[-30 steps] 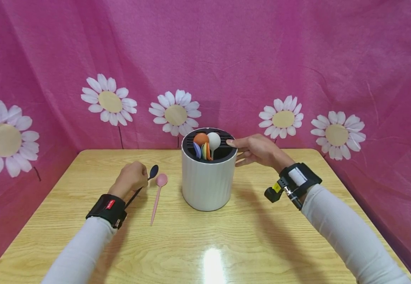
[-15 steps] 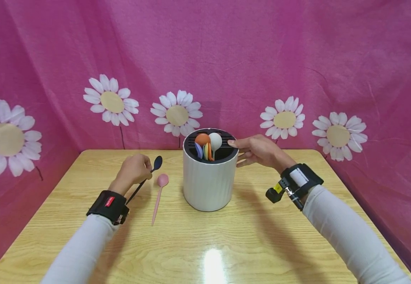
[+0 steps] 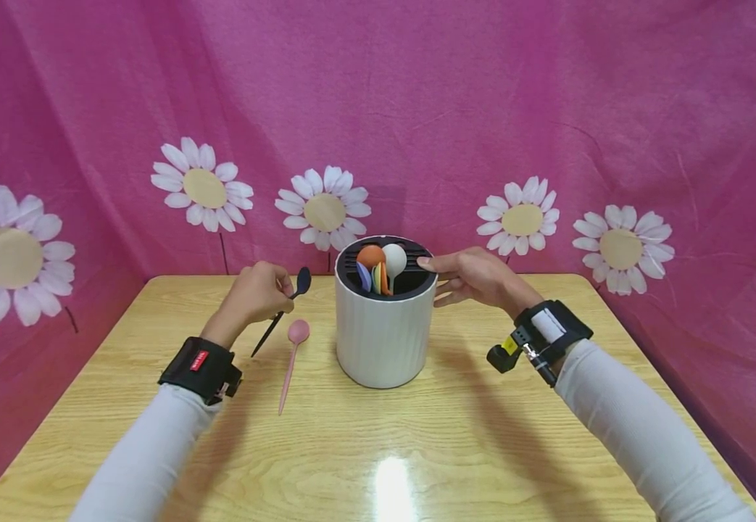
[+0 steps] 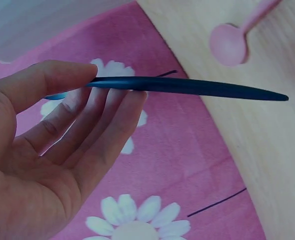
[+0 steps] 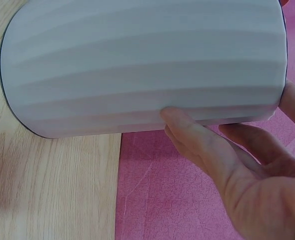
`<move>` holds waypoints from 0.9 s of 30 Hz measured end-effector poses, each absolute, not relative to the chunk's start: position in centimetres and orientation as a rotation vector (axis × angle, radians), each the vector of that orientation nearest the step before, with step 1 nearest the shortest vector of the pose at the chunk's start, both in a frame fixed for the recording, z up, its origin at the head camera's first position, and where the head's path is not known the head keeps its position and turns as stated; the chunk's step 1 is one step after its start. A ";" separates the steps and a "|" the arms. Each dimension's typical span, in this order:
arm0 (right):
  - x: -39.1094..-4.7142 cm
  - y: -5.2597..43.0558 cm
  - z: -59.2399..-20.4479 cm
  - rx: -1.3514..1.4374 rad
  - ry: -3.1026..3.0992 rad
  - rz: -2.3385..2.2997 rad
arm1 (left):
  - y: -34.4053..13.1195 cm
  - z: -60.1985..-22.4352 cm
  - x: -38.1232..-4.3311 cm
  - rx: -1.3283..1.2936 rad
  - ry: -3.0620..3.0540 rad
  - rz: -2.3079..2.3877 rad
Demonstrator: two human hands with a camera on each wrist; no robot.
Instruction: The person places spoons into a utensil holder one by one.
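My left hand [image 3: 256, 293] pinches a dark navy spoon [image 3: 303, 280] between thumb and fingertips, left of the holder. Its bowl points up and away; in the left wrist view the tapered handle [image 4: 212, 89] sticks out past the fingers. On the table below lies a pink spoon [image 3: 298, 331], bowl to the back. A white ribbed utensil holder [image 3: 383, 344] with a black slotted top stands upright at the centre. My right hand [image 3: 482, 277] grips its right side, thumb over the rim and fingers [image 5: 187, 132] against the ribbed wall.
Inside the holder stand an orange spoon [image 3: 370, 256], a white spoon [image 3: 393, 257] and several coloured utensils close together. The wooden table [image 3: 495, 464] ends at a pink cloth [image 3: 430, 109] with daisies, which hangs behind and at both sides.
My left hand has risen and moved forward and slightly right, carrying the navy spoon, whose handle end now shows clear of the wrist. My right hand stays on the holder.
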State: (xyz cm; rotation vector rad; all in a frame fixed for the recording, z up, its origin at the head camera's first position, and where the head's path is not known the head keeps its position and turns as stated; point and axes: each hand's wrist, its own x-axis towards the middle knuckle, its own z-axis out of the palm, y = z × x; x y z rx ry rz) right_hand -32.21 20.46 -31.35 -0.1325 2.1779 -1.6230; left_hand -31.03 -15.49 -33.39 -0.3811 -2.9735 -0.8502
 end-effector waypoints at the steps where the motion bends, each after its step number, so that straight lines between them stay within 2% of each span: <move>1: -32.2 20.5 -31.4 -0.131 2.178 -1.622 | -15.4 -33.1 -30.9 -0.387 -2.974 -0.876; 27: -32.2 20.4 -31.3 -0.119 2.181 -1.623 | -11.3 -26.3 -29.4 -0.544 -2.743 -0.928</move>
